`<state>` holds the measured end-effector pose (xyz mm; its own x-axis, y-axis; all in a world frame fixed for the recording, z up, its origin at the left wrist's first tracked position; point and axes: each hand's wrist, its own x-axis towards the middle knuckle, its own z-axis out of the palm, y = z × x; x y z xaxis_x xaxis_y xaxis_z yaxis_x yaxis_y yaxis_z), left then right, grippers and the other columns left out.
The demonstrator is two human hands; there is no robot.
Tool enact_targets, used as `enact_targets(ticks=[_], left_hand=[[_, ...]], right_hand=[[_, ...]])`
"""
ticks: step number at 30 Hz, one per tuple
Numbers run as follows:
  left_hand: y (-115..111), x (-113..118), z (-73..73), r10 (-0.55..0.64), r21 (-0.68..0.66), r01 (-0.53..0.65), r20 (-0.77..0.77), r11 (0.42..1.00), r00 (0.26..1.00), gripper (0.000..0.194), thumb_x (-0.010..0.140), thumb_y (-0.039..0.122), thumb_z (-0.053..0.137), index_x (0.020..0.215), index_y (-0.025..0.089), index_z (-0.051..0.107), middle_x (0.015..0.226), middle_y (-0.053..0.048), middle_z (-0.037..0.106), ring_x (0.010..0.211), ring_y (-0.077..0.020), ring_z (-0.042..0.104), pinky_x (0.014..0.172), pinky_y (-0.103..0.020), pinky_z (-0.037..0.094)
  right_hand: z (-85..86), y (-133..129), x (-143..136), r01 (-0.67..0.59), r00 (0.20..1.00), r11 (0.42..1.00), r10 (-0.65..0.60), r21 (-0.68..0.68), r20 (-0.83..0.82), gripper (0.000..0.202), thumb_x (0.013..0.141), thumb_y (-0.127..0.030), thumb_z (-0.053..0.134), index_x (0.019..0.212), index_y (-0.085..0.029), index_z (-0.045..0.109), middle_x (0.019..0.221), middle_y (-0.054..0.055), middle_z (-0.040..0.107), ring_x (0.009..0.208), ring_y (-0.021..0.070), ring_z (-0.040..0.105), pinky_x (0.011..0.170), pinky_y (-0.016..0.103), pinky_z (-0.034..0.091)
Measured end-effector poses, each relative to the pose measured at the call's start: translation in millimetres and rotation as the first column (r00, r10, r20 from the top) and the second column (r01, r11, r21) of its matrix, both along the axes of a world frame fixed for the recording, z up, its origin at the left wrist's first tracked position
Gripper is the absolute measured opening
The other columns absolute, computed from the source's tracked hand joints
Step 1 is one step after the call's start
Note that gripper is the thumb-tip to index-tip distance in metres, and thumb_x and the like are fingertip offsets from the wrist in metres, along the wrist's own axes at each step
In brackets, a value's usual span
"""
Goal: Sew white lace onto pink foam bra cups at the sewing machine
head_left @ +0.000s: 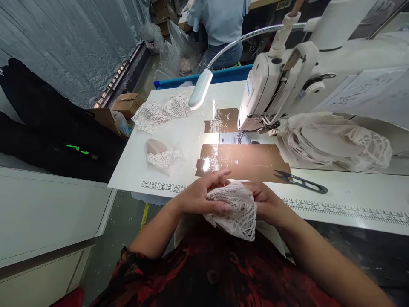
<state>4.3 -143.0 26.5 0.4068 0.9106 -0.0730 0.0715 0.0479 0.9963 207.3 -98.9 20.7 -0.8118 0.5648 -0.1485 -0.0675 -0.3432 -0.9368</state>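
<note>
A piece of white lace fabric is held between both hands over my lap, at the table's front edge. My left hand grips its left side, the thumb lying over the lace and the other fingers behind it. At the right side, my right hand has its fingers closed on the lace, partly hidden behind it. Black thread snips lie on the table just beyond my right hand. Past my hands, brown tape covers part of the table below the sewing machine.
Lace pieces lie on the white table: a pair of cups at the back left and a smaller piece nearer. Stacked lace cups sit right of the needle. A lamp hangs overhead. A person sits beyond.
</note>
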Motion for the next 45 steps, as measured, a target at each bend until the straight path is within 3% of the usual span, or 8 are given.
enact_targets(ticks=[5, 11, 18, 22, 33, 37, 40, 45], left_hand=[[-3, 7, -8.9, 0.121, -0.226, -0.074, 0.205, 0.971, 0.971, 0.035, 0.077, 0.037, 0.071, 0.1, 0.011, 0.066, 0.083, -0.006, 0.064, 0.073, -0.0152, 0.059, 0.068, -0.026, 0.049], [-6, 5, -18.4, 0.289, -0.226, -0.219, 0.352, 0.949, 0.89, 0.031, 0.076, 0.03, 0.073, 0.102, 0.015, 0.069, 0.092, -0.005, 0.068, 0.083, -0.0158, 0.063, 0.079, -0.026, 0.049], [-9, -3, -18.3, 0.278, -0.149, -0.249, 0.231, 0.957, 0.932, 0.03, 0.073, 0.034, 0.075, 0.095, 0.015, 0.072, 0.085, -0.005, 0.069, 0.076, -0.0169, 0.063, 0.071, -0.027, 0.05], [-7, 4, -18.6, 0.235, -0.09, -0.22, 0.211, 0.971, 0.949, 0.029, 0.072, 0.034, 0.075, 0.093, 0.014, 0.072, 0.08, -0.004, 0.067, 0.072, -0.0153, 0.06, 0.069, -0.026, 0.048], [-5, 5, -25.4, 0.478, -0.067, -0.474, 0.085, 0.878, 0.874, 0.029, 0.074, 0.036, 0.073, 0.093, 0.014, 0.069, 0.078, -0.002, 0.065, 0.071, -0.0138, 0.058, 0.069, -0.025, 0.048], [-4, 8, -26.9, 0.452, -0.104, -0.441, 0.129, 0.891, 0.883, 0.029, 0.073, 0.033, 0.075, 0.094, 0.014, 0.068, 0.081, -0.003, 0.066, 0.074, -0.0149, 0.059, 0.072, -0.027, 0.048], [-3, 10, -23.8, 0.433, -0.128, -0.417, 0.156, 0.9, 0.888, 0.032, 0.071, 0.032, 0.076, 0.096, 0.015, 0.067, 0.083, -0.003, 0.066, 0.076, -0.0151, 0.059, 0.073, -0.026, 0.048], [-1, -1, -16.8, 0.334, -0.252, -0.285, 0.177, 0.925, 0.926, 0.04, 0.065, 0.024, 0.078, 0.1, 0.016, 0.06, 0.083, 0.001, 0.061, 0.072, -0.0104, 0.053, 0.064, -0.019, 0.042]], right_hand=[[-5.9, 3, -1, 0.265, 0.957, 0.953, -0.278, 0.146, 0.079, 0.028, 0.067, -0.028, 0.078, 0.092, -0.021, 0.07, 0.073, 0.001, 0.065, 0.065, 0.0154, 0.058, 0.059, 0.026, 0.051], [-3.2, 7, 10, -0.218, 0.946, 0.976, 0.204, 0.029, 0.251, 0.008, 0.075, -0.023, 0.066, 0.083, -0.02, 0.065, 0.065, -0.003, 0.059, 0.052, 0.0099, 0.05, 0.045, 0.021, 0.04], [-2.4, 25, 32, 0.268, 0.921, 0.897, -0.346, 0.351, 0.18, 0.023, 0.073, -0.035, 0.073, 0.088, -0.021, 0.061, 0.084, 0.003, 0.062, 0.068, 0.0126, 0.054, 0.056, 0.023, 0.045], [4.8, 21, 16, 0.261, 0.942, 0.86, -0.325, 0.437, 0.077, 0.038, 0.073, -0.037, 0.074, 0.106, -0.025, 0.058, 0.094, 0.003, 0.062, 0.069, 0.0123, 0.053, 0.063, 0.026, 0.049], [-0.3, 12, -2, 0.327, 0.834, 0.347, -0.544, 0.879, -0.096, 0.005, 0.08, -0.022, 0.066, 0.079, -0.024, 0.062, 0.082, 0.003, 0.064, 0.077, 0.0176, 0.059, 0.07, 0.032, 0.047], [6.1, 17, -5, 0.324, 0.894, 0.621, -0.449, 0.714, -0.016, 0.009, 0.079, -0.031, 0.068, 0.085, -0.024, 0.068, 0.117, 0.008, 0.062, 0.108, 0.0247, 0.057, 0.087, 0.038, 0.047], [7.6, 19, -7, 0.243, 0.942, 0.858, -0.319, 0.453, 0.099, 0.02, 0.081, -0.041, 0.065, 0.078, -0.022, 0.069, 0.083, 0.004, 0.066, 0.078, 0.0191, 0.061, 0.068, 0.031, 0.05], [-3.2, 20, -4, 0.367, 0.921, 0.917, -0.382, 0.157, 0.076, 0.022, 0.073, -0.042, 0.073, 0.074, -0.02, 0.07, 0.07, 0.002, 0.064, 0.066, 0.0162, 0.057, 0.061, 0.029, 0.049]])
